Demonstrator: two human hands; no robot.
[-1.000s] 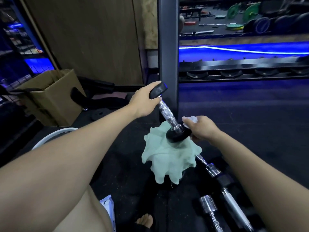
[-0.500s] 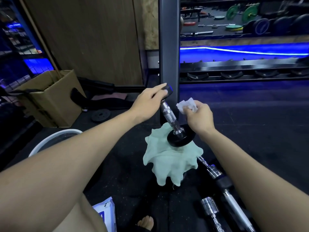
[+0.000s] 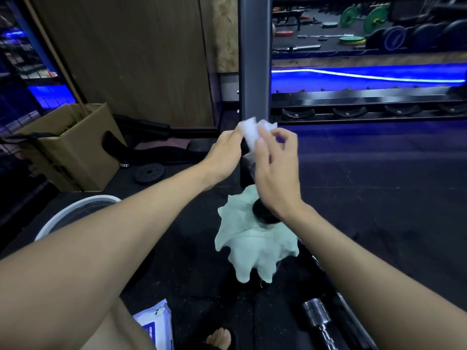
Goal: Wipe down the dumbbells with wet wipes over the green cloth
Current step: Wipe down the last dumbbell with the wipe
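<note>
while both hands are raised close together over the cloth [image 3: 255, 243], the right hand [image 3: 275, 170] pinches a white wipe [image 3: 252, 135] between thumb and fingers, its other fingers loosely curled. the left hand [image 3: 225, 157] sits just beside it, fingers stretched toward the wipe and touching its left edge; whether those fingers also hold the dumbbell's top end behind the wipe, i cannot tell, since that part is hidden and blurred.

below the right wrist, the dumbbell [image 3: 262, 213] stands tilted with its black lower head resting on the pale green cloth, which lies crumpled on the dark floor. its handle runs up behind the right palm and is mostly covered.

further below the right forearm lie chrome bars [image 3: 317, 317] on the floor. under the left forearm, near the elbow, a white and blue wipe pack [image 3: 156, 322] shows, and a bare foot [image 3: 219, 337] is just beside it. to the outside of the left forearm is a white bucket rim [image 3: 83, 200], and beyond that a cardboard box [image 3: 75, 147] and a small black plate [image 3: 149, 173]. beyond the hands rises a grey post [image 3: 255, 59].
</note>
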